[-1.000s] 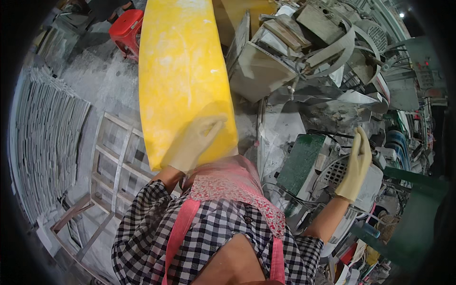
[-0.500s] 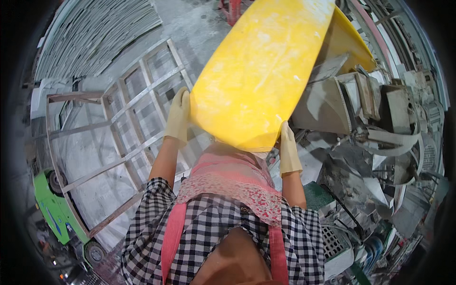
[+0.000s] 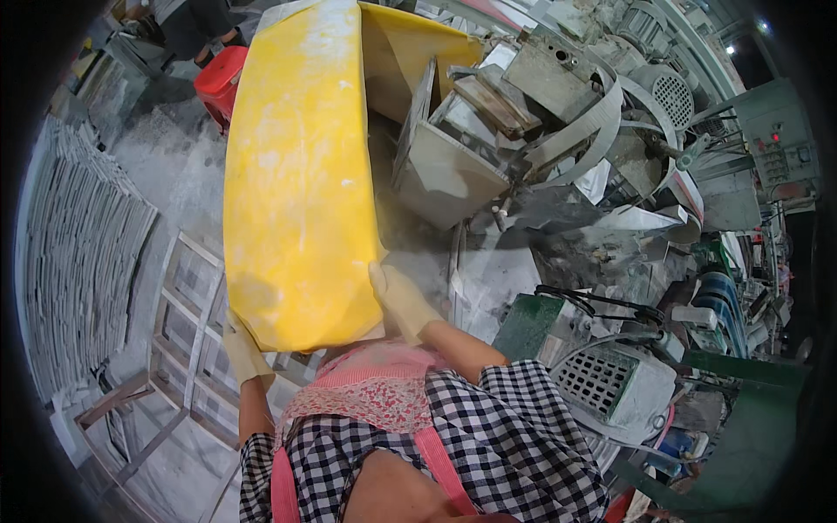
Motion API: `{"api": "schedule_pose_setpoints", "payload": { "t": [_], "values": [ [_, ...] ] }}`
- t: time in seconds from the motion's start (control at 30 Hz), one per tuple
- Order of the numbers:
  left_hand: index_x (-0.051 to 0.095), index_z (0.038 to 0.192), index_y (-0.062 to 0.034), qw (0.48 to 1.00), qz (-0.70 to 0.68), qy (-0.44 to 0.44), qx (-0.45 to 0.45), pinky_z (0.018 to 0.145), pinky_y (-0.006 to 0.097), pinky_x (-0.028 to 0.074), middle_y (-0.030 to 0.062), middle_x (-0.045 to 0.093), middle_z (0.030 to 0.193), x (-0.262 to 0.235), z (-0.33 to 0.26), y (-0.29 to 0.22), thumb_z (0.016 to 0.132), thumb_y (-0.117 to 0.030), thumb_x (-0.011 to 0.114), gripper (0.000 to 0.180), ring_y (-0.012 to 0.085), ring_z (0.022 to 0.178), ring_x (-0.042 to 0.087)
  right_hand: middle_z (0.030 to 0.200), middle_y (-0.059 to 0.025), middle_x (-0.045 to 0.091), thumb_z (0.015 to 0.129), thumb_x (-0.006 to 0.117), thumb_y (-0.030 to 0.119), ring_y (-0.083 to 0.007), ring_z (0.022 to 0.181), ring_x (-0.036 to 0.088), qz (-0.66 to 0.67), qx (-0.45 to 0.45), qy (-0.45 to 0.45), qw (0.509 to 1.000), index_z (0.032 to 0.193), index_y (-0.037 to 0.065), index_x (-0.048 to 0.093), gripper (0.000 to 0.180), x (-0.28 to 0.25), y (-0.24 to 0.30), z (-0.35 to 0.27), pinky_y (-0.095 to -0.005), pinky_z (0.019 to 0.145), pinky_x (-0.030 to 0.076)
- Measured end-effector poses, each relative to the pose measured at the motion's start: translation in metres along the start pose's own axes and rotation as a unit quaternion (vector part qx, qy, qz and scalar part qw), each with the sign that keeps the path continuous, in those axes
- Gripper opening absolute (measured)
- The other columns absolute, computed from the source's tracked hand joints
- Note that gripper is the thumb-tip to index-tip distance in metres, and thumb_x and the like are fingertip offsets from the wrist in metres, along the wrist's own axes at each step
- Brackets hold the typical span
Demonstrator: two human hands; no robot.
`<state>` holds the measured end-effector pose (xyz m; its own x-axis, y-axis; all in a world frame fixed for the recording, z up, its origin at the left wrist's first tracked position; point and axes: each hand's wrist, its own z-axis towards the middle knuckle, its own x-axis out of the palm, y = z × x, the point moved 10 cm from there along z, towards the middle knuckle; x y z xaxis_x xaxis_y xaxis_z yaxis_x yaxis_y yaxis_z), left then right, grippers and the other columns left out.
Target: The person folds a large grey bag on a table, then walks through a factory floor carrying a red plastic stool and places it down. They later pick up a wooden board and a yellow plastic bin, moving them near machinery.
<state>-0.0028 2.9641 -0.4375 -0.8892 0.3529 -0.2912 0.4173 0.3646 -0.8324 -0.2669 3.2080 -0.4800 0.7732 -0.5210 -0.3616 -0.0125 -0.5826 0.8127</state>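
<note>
A long yellow panel (image 3: 301, 183), dusted with white powder, stretches away from my waist toward the top of the view. Its near end is rounded and lies close against my pink apron. My left hand (image 3: 247, 350), in a cream glove, closes on the panel's near left edge, with its fingertips partly hidden. Also gloved, my right hand (image 3: 403, 301) grips the near right edge, thumb side against the yellow surface and other fingers out of sight. A second yellow face (image 3: 414, 52) slopes off to the right from the panel's far end.
Metal frame bars (image 3: 199, 344) stand at left, beside stacked thin sheets (image 3: 78, 253). A red stool (image 3: 222, 78) is beyond the panel. Dusty bins and machine parts (image 3: 458, 166) crowd the right, with a green machine (image 3: 532, 327) and perforated housing (image 3: 597, 381) nearer me.
My view has turned to the right, so the panel and both hands appear farther left and lower. The red stool shows more fully. Both hands keep their hold on the panel's edges.
</note>
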Motion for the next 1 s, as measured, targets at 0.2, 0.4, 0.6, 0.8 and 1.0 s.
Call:
{"api": "schedule_pose_setpoints", "payload": {
  "t": [0.2,0.4,0.6,0.8,1.0],
  "values": [
    [0.057,0.129,-0.0004,1.0,0.003,0.014,0.027,0.078,0.031,0.056,0.0095,0.069,0.113,-0.007,0.02,0.01,0.109,-0.051,0.039,0.057,0.0174,0.094,0.068,0.114,-0.0308,0.066,0.108,0.024,0.054,-0.0481,0.11,0.06,-0.044,0.006,-0.003,0.999,0.115,-0.004,0.065,0.072,0.0,-0.002,0.005,-0.0479,0.097,0.045],
    [0.059,0.125,-0.0023,0.999,-0.028,0.034,-0.026,0.08,0.031,0.055,0.007,0.069,0.113,0.001,0.008,0.0,0.109,-0.051,0.039,0.055,0.0168,0.094,0.068,0.115,-0.0316,0.066,0.106,0.021,0.06,-0.0489,0.116,0.058,0.062,-0.019,0.015,0.998,0.117,-0.003,0.065,0.078,0.004,0.0,0.007,-0.0482,0.099,0.045],
    [0.06,0.132,-0.0033,0.989,-0.137,0.063,-0.006,0.078,0.03,0.055,0.0062,0.07,0.116,0.002,0.025,0.017,0.108,-0.046,0.046,0.051,0.0161,0.097,0.068,0.121,-0.0169,0.068,0.108,0.032,0.057,-0.0317,0.108,0.063,0.121,0.088,0.044,0.988,0.128,0.002,0.063,0.066,0.007,-0.001,-0.004,-0.0408,0.09,0.05],
    [0.066,0.12,-0.0004,0.989,0.057,0.006,0.139,0.078,0.032,0.052,0.0096,0.072,0.106,-0.021,0.023,0.001,0.107,-0.047,0.046,0.052,0.0143,0.094,0.065,0.137,-0.012,0.062,0.107,0.035,0.059,-0.0242,0.118,0.063,0.304,0.076,0.097,0.945,0.146,0.004,0.049,0.069,0.022,0.017,-0.006,-0.0357,0.097,0.053],
    [0.066,0.111,0.0053,0.997,-0.007,-0.004,0.074,0.08,0.038,0.049,0.0167,0.072,0.096,-0.013,0.014,-0.018,0.107,-0.042,0.046,0.052,0.0196,0.088,0.064,0.138,-0.0144,0.06,0.105,0.037,0.063,-0.0281,0.119,0.063,0.249,0.11,0.047,0.961,0.145,0.002,0.047,0.074,0.017,0.019,-0.003,-0.0411,0.096,0.054]
  ]
}}
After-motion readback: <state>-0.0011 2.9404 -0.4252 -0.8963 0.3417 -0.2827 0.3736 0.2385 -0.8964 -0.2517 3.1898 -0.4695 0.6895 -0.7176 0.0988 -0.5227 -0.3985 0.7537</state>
